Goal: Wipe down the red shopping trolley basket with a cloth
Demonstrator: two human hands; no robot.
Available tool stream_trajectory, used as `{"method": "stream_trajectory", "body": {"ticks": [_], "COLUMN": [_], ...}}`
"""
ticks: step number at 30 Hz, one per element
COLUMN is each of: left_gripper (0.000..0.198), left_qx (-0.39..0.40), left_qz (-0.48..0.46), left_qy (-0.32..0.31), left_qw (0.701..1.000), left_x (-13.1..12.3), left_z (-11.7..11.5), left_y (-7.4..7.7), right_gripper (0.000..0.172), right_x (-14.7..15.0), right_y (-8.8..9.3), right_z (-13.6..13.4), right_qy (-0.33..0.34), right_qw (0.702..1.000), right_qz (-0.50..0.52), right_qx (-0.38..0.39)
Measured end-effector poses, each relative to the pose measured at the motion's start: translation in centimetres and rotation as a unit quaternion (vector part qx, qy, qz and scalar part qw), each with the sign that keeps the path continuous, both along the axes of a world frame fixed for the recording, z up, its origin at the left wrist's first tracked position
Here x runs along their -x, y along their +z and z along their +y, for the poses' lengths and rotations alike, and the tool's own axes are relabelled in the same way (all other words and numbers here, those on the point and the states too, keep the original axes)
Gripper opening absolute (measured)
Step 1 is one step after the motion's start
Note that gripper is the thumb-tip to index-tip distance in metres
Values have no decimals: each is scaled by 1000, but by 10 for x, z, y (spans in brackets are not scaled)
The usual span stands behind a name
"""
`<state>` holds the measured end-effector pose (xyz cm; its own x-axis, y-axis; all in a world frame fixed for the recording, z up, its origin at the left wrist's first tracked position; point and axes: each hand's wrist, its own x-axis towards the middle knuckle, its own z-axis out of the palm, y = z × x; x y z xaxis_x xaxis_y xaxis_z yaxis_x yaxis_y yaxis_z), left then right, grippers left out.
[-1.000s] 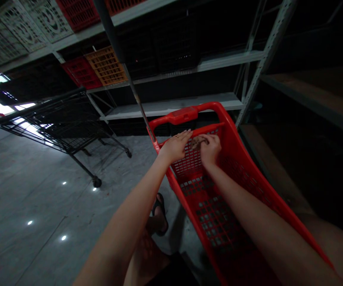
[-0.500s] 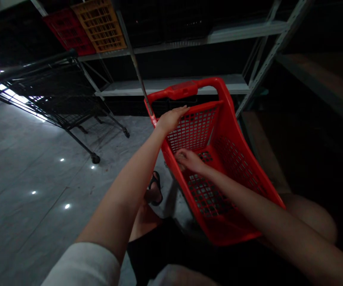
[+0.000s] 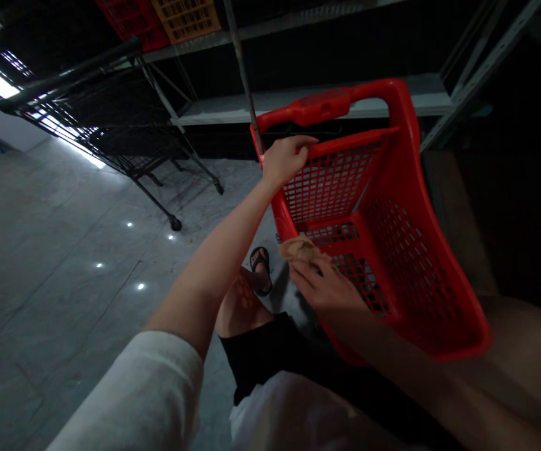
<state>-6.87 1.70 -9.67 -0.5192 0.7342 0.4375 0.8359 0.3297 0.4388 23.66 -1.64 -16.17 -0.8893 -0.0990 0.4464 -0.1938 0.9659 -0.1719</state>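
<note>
A red plastic shopping basket (image 3: 368, 227) with grid walls and a raised handle stands tilted in front of me. At its upper left corner, my left hand (image 3: 286, 161) grips the rim of the back wall, fingers curled over the edge. My right hand (image 3: 329, 289) is closed on a crumpled light-brown cloth (image 3: 300, 248), pressed onto the rim of the basket's left side. Whether the wad is cloth or paper is hard to tell in the dim light. Inside the basket only the red slotted floor and walls show.
A dark wire shopping cart (image 3: 105, 134) on casters stands at the left. Behind the basket runs a metal shelf rack (image 3: 223, 111), with a yellow crate (image 3: 188, 17) and a red crate (image 3: 133, 24) higher up. My sandalled foot (image 3: 261, 270) is on the grey floor.
My right hand has come up from inside the basket to its left rim, bringing the brown cloth into plain view. The left hand stays on the back rim. The camera view has shifted.
</note>
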Motion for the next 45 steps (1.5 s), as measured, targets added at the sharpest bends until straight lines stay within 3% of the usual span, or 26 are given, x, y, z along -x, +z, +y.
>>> {"method": "stream_trajectory", "body": {"ticks": [3, 7, 10, 12, 16, 28, 32, 37, 40, 45], "left_gripper": [51, 51, 42, 38, 43, 39, 38, 40, 38, 38], "left_qx": [7, 53, 145, 216, 254, 218, 206, 202, 191, 200], "left_qz": [-1, 34, 116, 179, 238, 162, 155, 148, 153, 183], "left_qy": [-33, -87, -146, -155, -99, 45, 67, 110, 135, 118], "left_qw": [999, 994, 972, 947, 932, 961, 964, 962, 960, 955], "left_x": [1, -4, -12, -17, -31, -44, -53, -77, -89, -95], "left_z": [0, -14, -35, -45, -49, -34, -31, -34, -40, -54], "left_y": [-5, -12, -14, -14, -12, -19, -21, -23, -27, -34], "right_gripper": [32, 29, 35, 39, 46, 47, 48, 44, 45, 47], "right_x": [-17, 0, 8, 3, -11, -13, -31, -52, -29, 50], "right_y": [1, 13, 19, 17, 10, -5, -14, -27, -30, -19], "right_z": [-11, 3, 20, 30, 44, 60, 86, 123, 119, 71], "right_qy": [-31, -13, 0, 6, -4, -127, -182, -299, -297, -234], "right_qw": [996, 995, 992, 991, 992, 992, 982, 950, 941, 945], "right_qz": [-9, -38, -74, -75, -65, -4, 35, 73, 134, 141], "right_qx": [-88, -95, -100, -108, -109, 24, 46, 49, 94, 180]}}
